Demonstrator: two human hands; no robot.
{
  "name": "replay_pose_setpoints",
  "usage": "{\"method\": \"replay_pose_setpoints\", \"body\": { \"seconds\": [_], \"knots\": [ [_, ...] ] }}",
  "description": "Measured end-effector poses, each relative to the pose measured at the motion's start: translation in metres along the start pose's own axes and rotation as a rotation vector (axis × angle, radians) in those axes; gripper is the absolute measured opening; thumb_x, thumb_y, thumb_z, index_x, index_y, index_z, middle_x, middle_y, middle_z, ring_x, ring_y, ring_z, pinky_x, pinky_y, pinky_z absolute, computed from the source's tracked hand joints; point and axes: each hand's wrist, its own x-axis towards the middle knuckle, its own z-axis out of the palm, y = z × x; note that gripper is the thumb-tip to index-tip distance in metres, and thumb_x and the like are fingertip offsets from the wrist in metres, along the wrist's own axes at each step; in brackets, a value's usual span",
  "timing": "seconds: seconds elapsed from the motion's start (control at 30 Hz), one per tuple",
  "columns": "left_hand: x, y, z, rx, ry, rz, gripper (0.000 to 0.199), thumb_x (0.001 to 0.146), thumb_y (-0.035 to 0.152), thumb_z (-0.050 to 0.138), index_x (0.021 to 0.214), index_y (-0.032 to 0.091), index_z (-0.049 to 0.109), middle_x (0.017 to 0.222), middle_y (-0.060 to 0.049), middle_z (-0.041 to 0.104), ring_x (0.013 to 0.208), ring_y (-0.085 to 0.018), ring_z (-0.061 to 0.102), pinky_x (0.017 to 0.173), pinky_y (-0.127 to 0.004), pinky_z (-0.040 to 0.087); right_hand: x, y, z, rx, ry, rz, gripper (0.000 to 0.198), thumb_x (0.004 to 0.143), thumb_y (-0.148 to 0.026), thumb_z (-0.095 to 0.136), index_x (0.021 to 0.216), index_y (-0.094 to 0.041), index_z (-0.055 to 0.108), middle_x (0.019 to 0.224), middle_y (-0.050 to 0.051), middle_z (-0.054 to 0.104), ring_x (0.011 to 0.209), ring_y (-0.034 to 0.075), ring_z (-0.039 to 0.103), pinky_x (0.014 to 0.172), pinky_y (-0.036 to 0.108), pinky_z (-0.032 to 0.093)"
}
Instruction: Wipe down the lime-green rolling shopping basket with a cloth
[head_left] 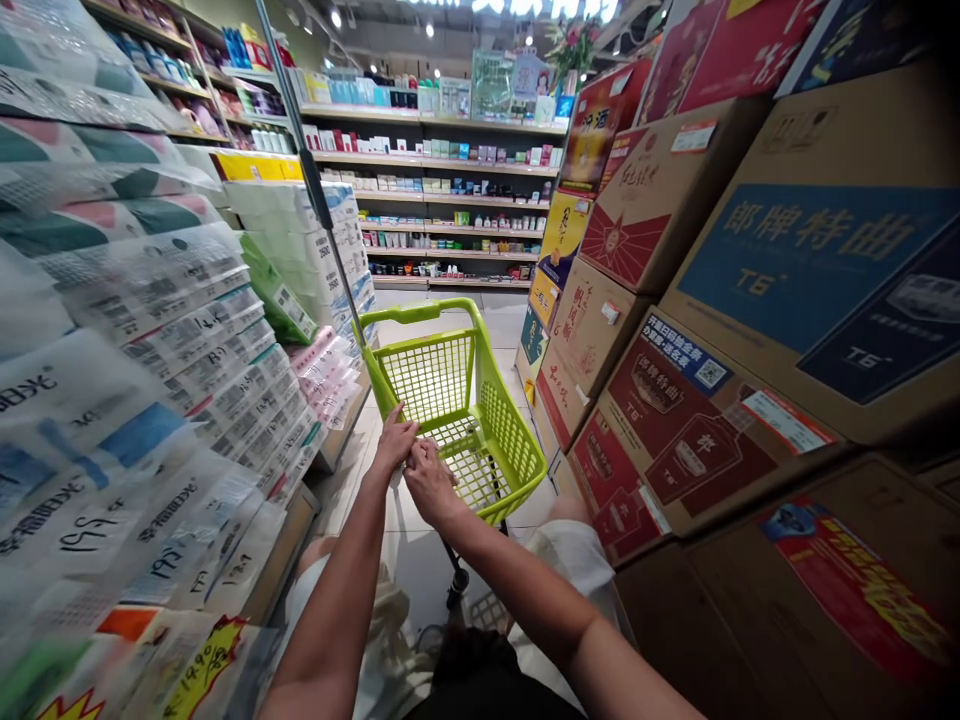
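A lime-green shopping cart (517, 455) with an open lattice basket stands right in front of me. It is turned at an angle, and nothing lies in its basket. At the near left part of the rim is my left hand (395, 442), its fingers closed on the edge. My right hand (431, 485) sits just beside it, fingers curled over the near edge, the two hands touching or nearly so. The fingertips are partly hidden. From the cart's far left corner a tall grey pole (304, 150) rises, leaning left.
Stacked tissue packs (202, 340) with handwritten prices line the left side closely. Printed cardboard cartons (675, 420) are piled high on the right. Shelves (442, 160) of small boxed goods close off the far end. Pale tiled floor (480, 300) runs between the stacks.
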Motion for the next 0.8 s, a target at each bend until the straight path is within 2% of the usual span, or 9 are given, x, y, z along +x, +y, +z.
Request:
{"method": "replay_pose_setpoints", "body": {
  "seconds": [0.1, 0.17, 0.27, 0.4, 0.5, 0.6, 0.8],
  "knots": [
    [-0.001, -0.009, 0.0, 0.076, -0.087, 0.032, 0.028, 0.091, 0.033, 0.05, 0.077, 0.023, 0.072, 0.152, -0.003, 0.05, 0.15, -0.028, 0.031, 0.128, -0.046, 0.017, -0.029, -0.013, 0.012, -0.001, 0.105, 0.074, 0.024, 0.086, -0.006, 0.06, 0.099, -0.015, 0.078, 0.132, 0.019, 0.06, 0.126, 0.034, 0.047, 0.097, 0.049, 0.053],
    [-0.003, -0.016, 0.001, 0.105, -0.074, 0.048, 0.027, 0.092, 0.035, 0.048, 0.08, 0.025, 0.07, 0.154, -0.001, 0.047, 0.152, -0.028, 0.026, 0.128, -0.048, 0.018, -0.059, -0.025, 0.021, -0.017, 0.153, 0.108, 0.027, 0.086, -0.006, 0.059, 0.105, -0.015, 0.077, 0.137, 0.019, 0.058, 0.131, 0.035, 0.046, 0.099, 0.051, 0.054],
    [-0.006, -0.021, 0.005, 0.138, -0.05, 0.046, 0.024, 0.093, 0.035, 0.047, 0.085, 0.026, 0.068, 0.155, -0.001, 0.044, 0.153, -0.028, 0.022, 0.126, -0.048, 0.021, -0.086, -0.033, 0.029, -0.043, 0.176, 0.068, 0.024, 0.085, -0.009, 0.065, 0.105, -0.015, 0.077, 0.146, 0.017, 0.054, 0.137, 0.036, 0.045, 0.106, 0.052, 0.051],
    [-0.012, -0.016, 0.011, 0.187, 0.005, 0.057, 0.024, 0.094, 0.031, 0.043, 0.091, 0.025, 0.066, 0.156, -0.004, 0.042, 0.153, -0.027, 0.024, 0.126, -0.046, 0.02, -0.081, -0.027, 0.028, -0.037, 0.217, 0.066, 0.024, 0.09, -0.009, 0.059, 0.105, -0.015, 0.077, 0.145, 0.017, 0.057, 0.139, 0.032, 0.047, 0.108, 0.05, 0.051],
    [-0.018, -0.013, 0.014, 0.24, 0.04, 0.061, 0.025, 0.095, 0.029, 0.04, 0.093, 0.024, 0.065, 0.156, -0.006, 0.043, 0.153, -0.027, 0.024, 0.127, -0.049, 0.015, -0.08, -0.017, 0.026, -0.102, 0.303, -0.014, 0.025, 0.092, -0.011, 0.056, 0.108, -0.014, 0.076, 0.145, 0.017, 0.057, 0.138, 0.032, 0.048, 0.105, 0.049, 0.052],
    [-0.026, -0.009, 0.018, 0.281, 0.077, 0.072, 0.026, 0.097, 0.03, 0.04, 0.093, 0.023, 0.065, 0.156, -0.007, 0.043, 0.155, -0.028, 0.021, 0.128, -0.052, 0.008, -0.094, -0.005, 0.021, -0.16, 0.377, -0.073, 0.026, 0.094, -0.012, 0.055, 0.112, -0.014, 0.075, 0.147, 0.015, 0.057, 0.137, 0.032, 0.05, 0.101, 0.048, 0.054],
    [-0.038, 0.01, 0.035, 0.36, 0.137, 0.121, 0.029, 0.099, 0.037, 0.041, 0.096, 0.023, 0.066, 0.151, -0.01, 0.048, 0.155, -0.03, 0.018, 0.128, -0.055, 0.007, -0.114, 0.019, 0.012, -0.095, 0.408, 0.047, 0.019, 0.093, -0.011, 0.061, 0.105, -0.015, 0.075, 0.145, 0.015, 0.058, 0.137, 0.03, 0.049, 0.108, 0.048, 0.049]
  ]
}}
